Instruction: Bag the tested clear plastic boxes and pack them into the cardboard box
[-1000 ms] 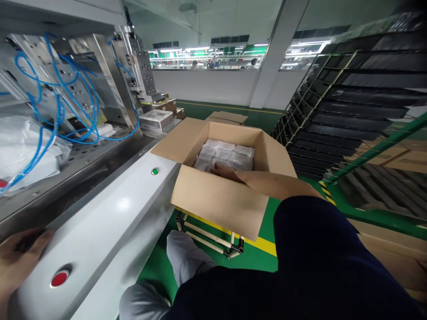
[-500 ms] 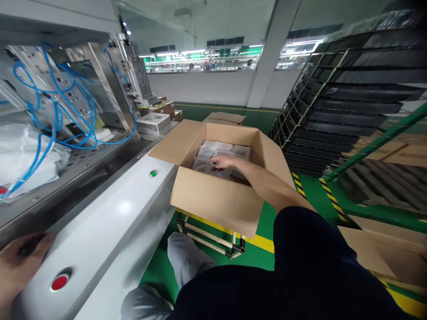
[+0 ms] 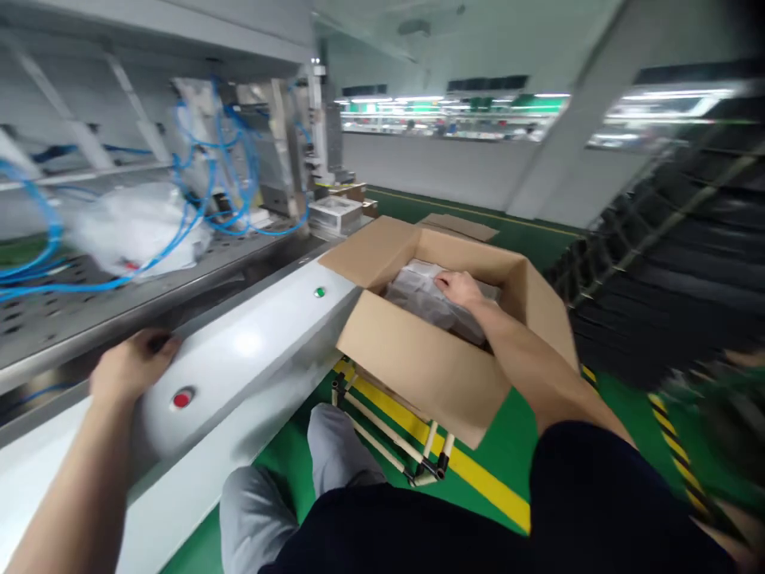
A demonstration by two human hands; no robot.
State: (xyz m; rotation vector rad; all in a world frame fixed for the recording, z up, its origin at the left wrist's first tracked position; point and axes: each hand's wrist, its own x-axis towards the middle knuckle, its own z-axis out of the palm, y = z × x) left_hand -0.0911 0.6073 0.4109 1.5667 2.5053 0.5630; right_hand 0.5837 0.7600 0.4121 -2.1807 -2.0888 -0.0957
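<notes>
An open cardboard box stands on a pipe-frame stand beside the white machine panel. Inside it lie several pale, translucent wrapped packs. My right hand reaches into the box over the packs, its fingers bent together at their top; whether it grips one is too blurred to tell. My left hand is at the panel's inner edge, left of the red button, with its fingers curled round a small dark object that I cannot make out. A green button sits farther along the panel.
Blue air hoses and a clear plastic bag are on the perforated machine bed at the left. A clear-topped case sits behind the panel. At the right stands a blurred rack. The stand's pipes jut out near my knees.
The view has turned left, so box and panel appear farther right. My right hand has shifted over the packs and its fingers have drawn in. My left hand now shows more fully.
</notes>
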